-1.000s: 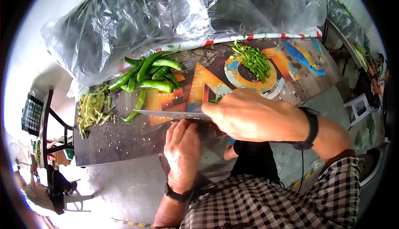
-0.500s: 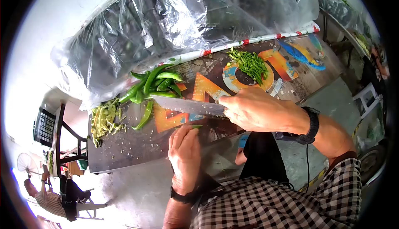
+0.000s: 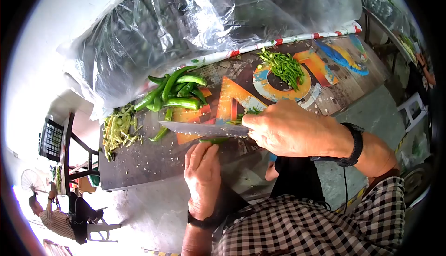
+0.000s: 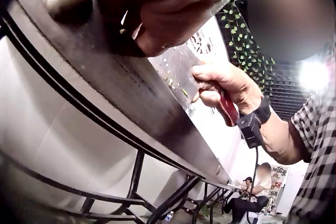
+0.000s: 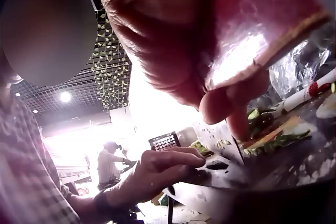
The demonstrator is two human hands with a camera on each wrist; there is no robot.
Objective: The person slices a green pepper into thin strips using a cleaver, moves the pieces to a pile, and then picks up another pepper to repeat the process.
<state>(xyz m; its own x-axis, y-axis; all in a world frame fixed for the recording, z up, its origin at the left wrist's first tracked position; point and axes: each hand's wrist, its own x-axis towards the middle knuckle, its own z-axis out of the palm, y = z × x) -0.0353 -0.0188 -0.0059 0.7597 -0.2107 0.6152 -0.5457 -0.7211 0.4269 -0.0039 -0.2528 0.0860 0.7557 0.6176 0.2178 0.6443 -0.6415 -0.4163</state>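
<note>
My right hand (image 3: 297, 128) grips a knife by its red handle (image 4: 229, 109). Its wide blade (image 3: 204, 129) points left, just above my left fingertips in the head view. My left hand (image 3: 203, 177) holds a green pepper piece (image 3: 213, 140) down at the table's near edge, fingers bent over it. Cut strips (image 3: 251, 111) lie behind the blade. Whole green peppers (image 3: 182, 102) are piled beyond, with a single pepper (image 3: 162, 128) apart from them. A heap of thin green strips (image 3: 285, 70) lies farther right. In the right wrist view, white bits dot the blade (image 5: 218, 140).
Pale pepper scraps (image 3: 118, 130) lie at the left end of the table (image 3: 139, 167). Clear plastic sheeting (image 3: 186, 19) covers a bulky mass along the far side. Beyond the left end are a black crate (image 3: 51, 140) and a seated person (image 3: 58, 221).
The knife lifted off the left fingertips and swung away, then came back down toward them. My left hand stayed near the table edge, and the pepper piece came into sight by its fingertips.
</note>
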